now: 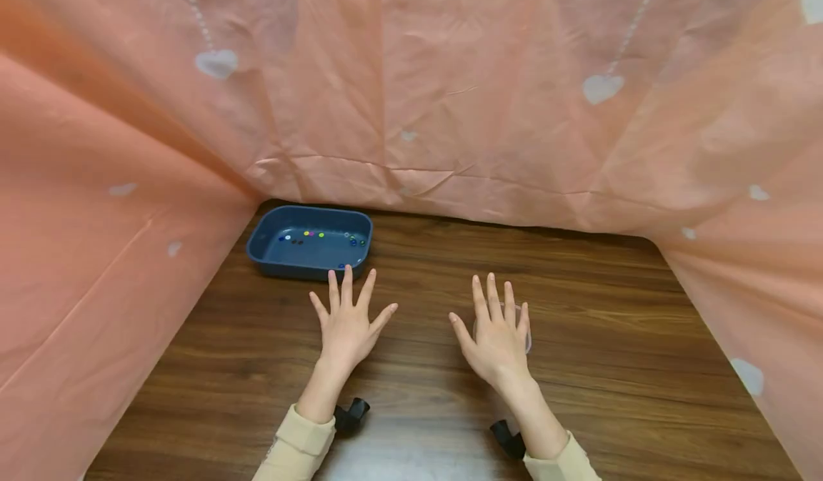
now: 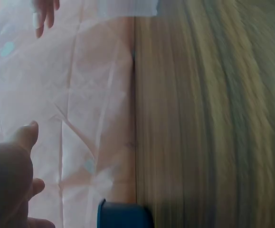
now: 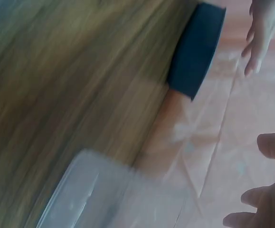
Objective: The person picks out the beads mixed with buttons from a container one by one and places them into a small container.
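Observation:
My left hand (image 1: pixel 347 334) is held above the table with its fingers spread, holding nothing. In the head view its fingertips overlap the front edge of a blue rectangular tray (image 1: pixel 283 268). Small colourful beads (image 1: pixel 321 235) lie scattered on the tray's floor. My right hand (image 1: pixel 500 341), fingers also spread, hovers over a clear plastic container (image 1: pixel 529 344) and hides most of it in the head view. The right wrist view shows more of that container (image 3: pixel 87 183), somewhat blurred, apart from the right fingers (image 3: pixel 270 145). What the container holds, I cannot tell.
A dark brown wood-grain table (image 1: pixel 411 367) lies beneath both hands. Pink cloth (image 1: pixel 424 95) with white hearts hangs along its back and both sides. Black devices sit at the left wrist (image 1: pixel 351 417) and right wrist (image 1: pixel 508 439).

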A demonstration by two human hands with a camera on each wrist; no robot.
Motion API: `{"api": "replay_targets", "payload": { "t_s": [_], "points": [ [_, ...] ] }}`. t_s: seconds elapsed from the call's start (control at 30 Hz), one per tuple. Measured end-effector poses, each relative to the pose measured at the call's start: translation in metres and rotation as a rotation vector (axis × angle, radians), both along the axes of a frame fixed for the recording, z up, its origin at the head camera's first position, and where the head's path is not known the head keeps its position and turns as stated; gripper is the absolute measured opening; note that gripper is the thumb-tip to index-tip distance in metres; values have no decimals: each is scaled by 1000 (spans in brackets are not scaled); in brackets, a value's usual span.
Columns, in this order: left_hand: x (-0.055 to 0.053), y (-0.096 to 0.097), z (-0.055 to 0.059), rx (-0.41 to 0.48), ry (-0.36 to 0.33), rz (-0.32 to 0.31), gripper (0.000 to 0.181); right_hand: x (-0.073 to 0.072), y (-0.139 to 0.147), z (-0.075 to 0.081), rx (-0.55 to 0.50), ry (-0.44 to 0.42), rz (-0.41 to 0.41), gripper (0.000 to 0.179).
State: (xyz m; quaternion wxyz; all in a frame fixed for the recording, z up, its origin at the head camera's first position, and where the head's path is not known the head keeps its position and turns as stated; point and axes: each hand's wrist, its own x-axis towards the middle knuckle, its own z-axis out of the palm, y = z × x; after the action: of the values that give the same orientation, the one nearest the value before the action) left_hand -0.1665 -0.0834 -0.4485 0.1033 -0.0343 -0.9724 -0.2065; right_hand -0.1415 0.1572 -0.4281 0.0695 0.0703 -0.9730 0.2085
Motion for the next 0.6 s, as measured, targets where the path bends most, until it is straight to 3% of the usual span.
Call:
{"api": "replay_targets", "payload": {
  "t_s": [0.2,0.6],
  "points": [
    [-1,-21,-1,-9,22,11,67,-2,-27,0,44,40,71,72],
    [-20,-62,-12,6,51,5,59,-12,-80,-13,132,24,118,70]
  ]
}}
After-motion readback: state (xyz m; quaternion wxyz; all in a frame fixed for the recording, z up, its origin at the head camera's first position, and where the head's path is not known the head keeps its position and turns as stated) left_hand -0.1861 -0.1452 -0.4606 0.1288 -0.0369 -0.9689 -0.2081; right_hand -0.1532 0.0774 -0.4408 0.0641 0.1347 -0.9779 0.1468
